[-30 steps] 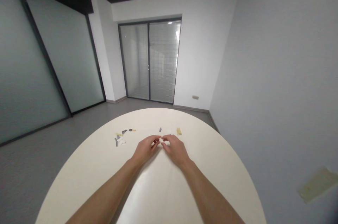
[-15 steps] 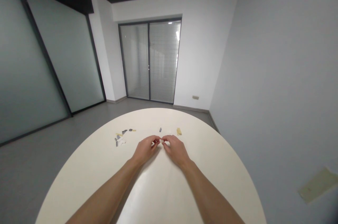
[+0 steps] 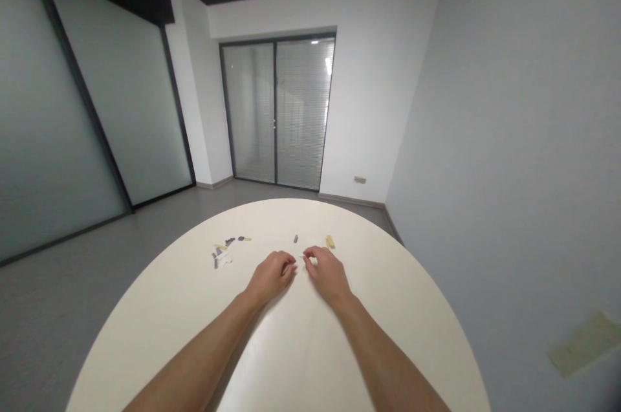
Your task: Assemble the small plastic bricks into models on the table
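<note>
Over the middle of the round table, my left hand is closed, its fingers curled toward the thumb. Whatever lies between those fingertips, if anything, is too small to make out. My right hand pinches a small white piece between thumb and forefinger. A narrow gap separates the two hands. Just beyond them lies a small grey piece. A yellow piece rests past my right knuckles.
Left of my hands, a loose group of small grey, white and yellow pieces lies on the white table. Nearby are dark pieces and a dark piece with a yellow strip. A glass door stands behind.
My hands have moved slightly apart, fingertips no longer meeting. The small white piece that was between them now stays with my right hand. The pieces on the table have not moved.
</note>
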`<state>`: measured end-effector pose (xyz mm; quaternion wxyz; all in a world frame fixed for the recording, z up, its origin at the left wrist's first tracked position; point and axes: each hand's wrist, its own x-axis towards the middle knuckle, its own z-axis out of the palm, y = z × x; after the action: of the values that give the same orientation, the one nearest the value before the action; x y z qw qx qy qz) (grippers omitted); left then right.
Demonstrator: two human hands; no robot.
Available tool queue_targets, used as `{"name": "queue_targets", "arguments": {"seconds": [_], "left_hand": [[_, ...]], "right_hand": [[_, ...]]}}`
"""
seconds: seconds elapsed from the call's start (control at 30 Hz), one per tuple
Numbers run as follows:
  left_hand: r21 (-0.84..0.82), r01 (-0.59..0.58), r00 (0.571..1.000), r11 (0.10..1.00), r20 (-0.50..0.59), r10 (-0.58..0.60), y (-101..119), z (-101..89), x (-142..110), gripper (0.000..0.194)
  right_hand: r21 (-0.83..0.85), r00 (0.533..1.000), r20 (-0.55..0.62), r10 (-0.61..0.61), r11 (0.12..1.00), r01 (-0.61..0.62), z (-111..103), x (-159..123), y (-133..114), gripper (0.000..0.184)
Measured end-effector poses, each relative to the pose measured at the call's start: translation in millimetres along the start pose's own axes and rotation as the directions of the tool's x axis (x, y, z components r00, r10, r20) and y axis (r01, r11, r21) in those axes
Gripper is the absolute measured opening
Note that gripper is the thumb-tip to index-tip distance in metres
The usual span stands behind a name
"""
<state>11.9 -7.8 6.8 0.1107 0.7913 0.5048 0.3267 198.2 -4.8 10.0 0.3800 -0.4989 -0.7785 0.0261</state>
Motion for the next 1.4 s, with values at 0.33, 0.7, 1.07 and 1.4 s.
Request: {"name": "queue_targets", "arguments": {"seconds": [0.33,0.7,1.07,1.4], "left_hand": [[0.003,-0.098,0.995,0.995,0.029,0.098,0.1,3.0,1.2,0.016],[-0.004,-0.109,0.994,0.994,0.023,0.109,-1.1,6.4,2.6,0.016],[0.001,-0.13,0.991,0.991,0.008,0.13,-3.7,8.9,1.8,0.015],[-0.012,-0.118,0.993,0.993,0.011,0.118,-0.9,5.7,0.7,0.015]], "right_hand": [[-0.139,0.983,-0.05,0.179,0.973,-0.184,5.1,1.3,21.0,0.009],[-0.287,0.958,0.165,0.233,0.941,-0.18,-2.9,15.7,13.6,0.012],[-0.432,0.905,0.37,0.212,0.901,-0.034,-9.1,51.9,0.7,0.018],[-0.43,0.932,0.311,0.188,0.902,-0.039,3.6,46.8,0.5,0.023]]}}
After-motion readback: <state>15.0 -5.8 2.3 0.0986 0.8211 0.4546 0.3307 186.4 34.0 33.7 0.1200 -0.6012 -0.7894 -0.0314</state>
